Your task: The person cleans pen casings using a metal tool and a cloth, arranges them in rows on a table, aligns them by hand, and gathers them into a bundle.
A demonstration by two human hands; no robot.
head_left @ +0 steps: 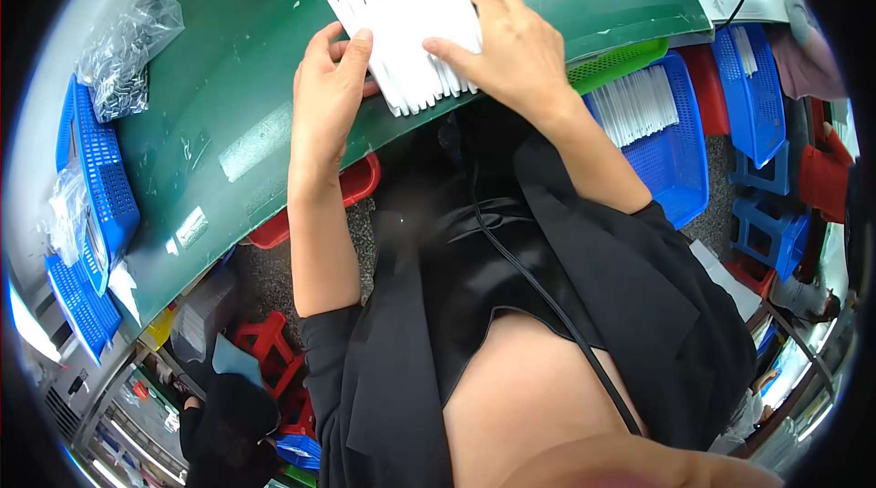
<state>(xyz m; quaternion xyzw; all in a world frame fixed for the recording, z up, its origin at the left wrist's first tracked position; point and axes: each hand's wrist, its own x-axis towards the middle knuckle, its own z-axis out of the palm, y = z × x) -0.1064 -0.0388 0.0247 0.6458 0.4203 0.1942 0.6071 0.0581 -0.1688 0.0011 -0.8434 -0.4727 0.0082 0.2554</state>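
Note:
A bundle of white tubes [411,36] lies side by side at the near edge of the green table [246,59], their ends uneven. My left hand [333,77] grips the bundle's left side, thumb on top and fingers partly hidden beneath. On the right side my right hand [516,50] holds the same bundle, its thumb lying across the top of the tubes. What the hidden fingers touch underneath cannot be made out.
At my right stands a blue basket [680,182] with more white tubes [634,104], beside a green basket [620,63]. Clear bags of small metal parts [123,77] and blue baskets [100,178] line the left. Behind sits another person [233,429] near red stools [269,351].

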